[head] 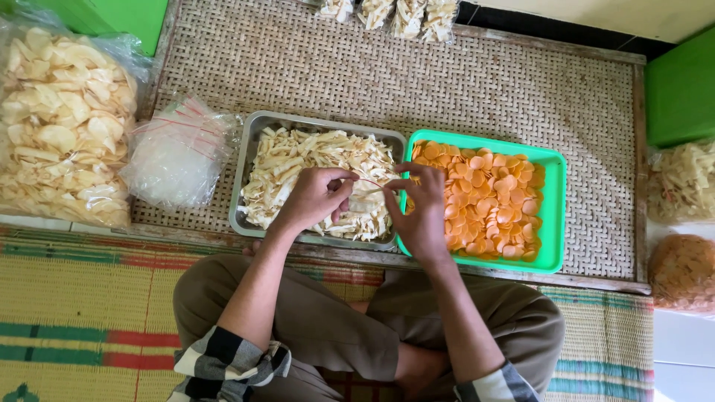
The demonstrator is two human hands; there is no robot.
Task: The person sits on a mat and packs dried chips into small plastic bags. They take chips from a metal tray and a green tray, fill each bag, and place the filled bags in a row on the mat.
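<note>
Centre frame, the rectangular tray of dull brushed metal (pixel 249 175) shows a soft sheen along its rim, and the pale cracker strips (pixel 298 167) inside look dry and matt. Right beside it, the bright green plastic tray (pixel 555 216) is smooth and slightly glossy, its round orange chips (pixel 491 197) matt with a faint waxy look. Between the left hand (pixel 316 197) and the right hand (pixel 421 212) a thin red rubber band (pixel 370 183) stretches. Underneath, the woven cane tabletop (pixel 447 82) is rough and open-textured, framed in worn wood. At left, a crinkly clear plastic bag (pixel 179 152) glistens. Lower frame, the striped woven mat (pixel 82 320) looks coarse.
</note>
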